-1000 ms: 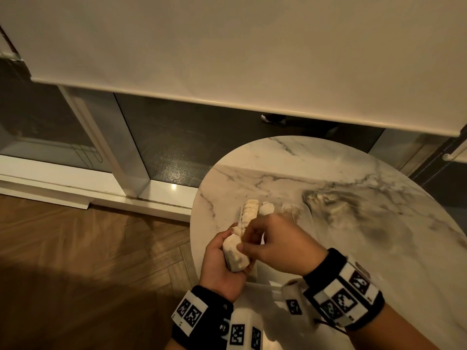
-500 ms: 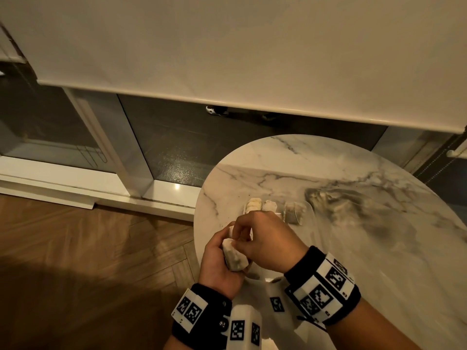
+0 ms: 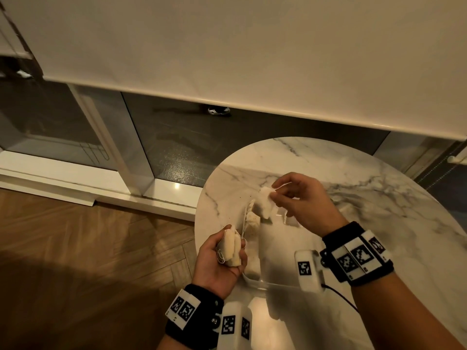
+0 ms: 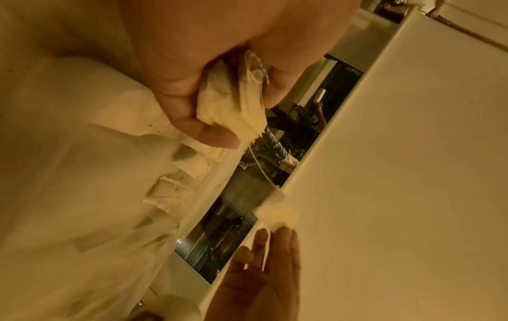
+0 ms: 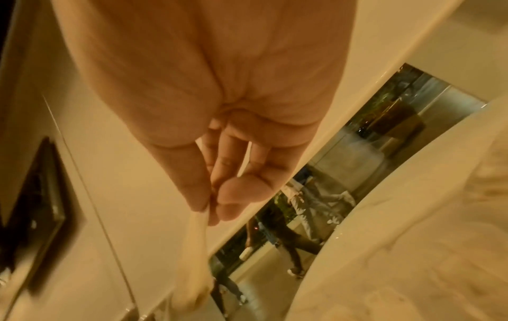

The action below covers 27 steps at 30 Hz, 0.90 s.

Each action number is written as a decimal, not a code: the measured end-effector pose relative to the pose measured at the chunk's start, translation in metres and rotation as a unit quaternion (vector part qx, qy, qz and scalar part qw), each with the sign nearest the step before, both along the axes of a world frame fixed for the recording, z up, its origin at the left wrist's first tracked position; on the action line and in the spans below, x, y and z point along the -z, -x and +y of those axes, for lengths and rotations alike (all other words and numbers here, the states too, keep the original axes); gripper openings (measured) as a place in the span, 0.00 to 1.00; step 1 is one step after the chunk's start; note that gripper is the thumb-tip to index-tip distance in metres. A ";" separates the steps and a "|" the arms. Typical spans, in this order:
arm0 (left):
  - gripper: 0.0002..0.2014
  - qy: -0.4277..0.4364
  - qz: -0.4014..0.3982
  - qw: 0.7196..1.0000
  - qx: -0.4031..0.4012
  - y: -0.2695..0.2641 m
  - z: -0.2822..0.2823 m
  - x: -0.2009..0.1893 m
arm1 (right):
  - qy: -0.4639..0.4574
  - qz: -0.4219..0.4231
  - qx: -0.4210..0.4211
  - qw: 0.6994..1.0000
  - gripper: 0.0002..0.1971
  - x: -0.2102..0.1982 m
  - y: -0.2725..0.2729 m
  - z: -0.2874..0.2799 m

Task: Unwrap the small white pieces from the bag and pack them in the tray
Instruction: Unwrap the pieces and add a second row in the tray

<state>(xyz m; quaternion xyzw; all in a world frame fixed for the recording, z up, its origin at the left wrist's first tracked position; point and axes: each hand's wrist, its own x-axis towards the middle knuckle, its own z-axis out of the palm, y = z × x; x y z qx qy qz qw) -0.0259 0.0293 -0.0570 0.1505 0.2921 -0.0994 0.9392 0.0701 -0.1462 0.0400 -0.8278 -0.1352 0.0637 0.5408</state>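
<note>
My left hand (image 3: 236, 245) grips a bundle of small white pieces (image 3: 228, 248) with loose strings, low at the table's left edge. In the left wrist view its fingers (image 4: 209, 134) curl round the bundle (image 4: 233, 104). My right hand (image 3: 274, 195) is raised further back and pinches one white piece (image 3: 264, 202) between thumb and fingertips. A thin string (image 4: 261, 167) runs from that piece (image 4: 277, 210) back to the bundle. Below both hands lies a clear plastic tray (image 3: 275, 282) with several white pieces (image 3: 252, 219) along its left side.
The round marble table (image 3: 379, 198) carries the tray near its left edge; wooden floor (image 3: 88, 248) drops away to the left. Behind stand a glass door (image 3: 177, 147) and a lowered white blind (image 3: 227, 59).
The hands were together on the bundle. My right hand has since moved up and away with one white piece, a string stretching from it to the bundle in my left hand.
</note>
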 end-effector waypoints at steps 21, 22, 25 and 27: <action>0.11 -0.007 0.032 0.999 0.013 0.001 0.002 0.003 | 0.267 0.149 0.012 0.952 0.03 0.091 -0.058 -0.001; 0.11 -0.007 0.031 0.999 0.010 0.001 0.002 0.001 | 0.271 0.147 0.020 0.951 0.03 0.091 -0.060 0.000; 0.11 -0.005 0.018 1.000 -0.004 0.002 0.006 -0.003 | 0.276 0.144 0.038 0.950 0.04 0.093 -0.067 0.002; 0.11 0.002 0.008 1.000 -0.016 0.001 0.009 -0.004 | 0.283 0.137 0.046 0.948 0.03 0.092 -0.070 0.003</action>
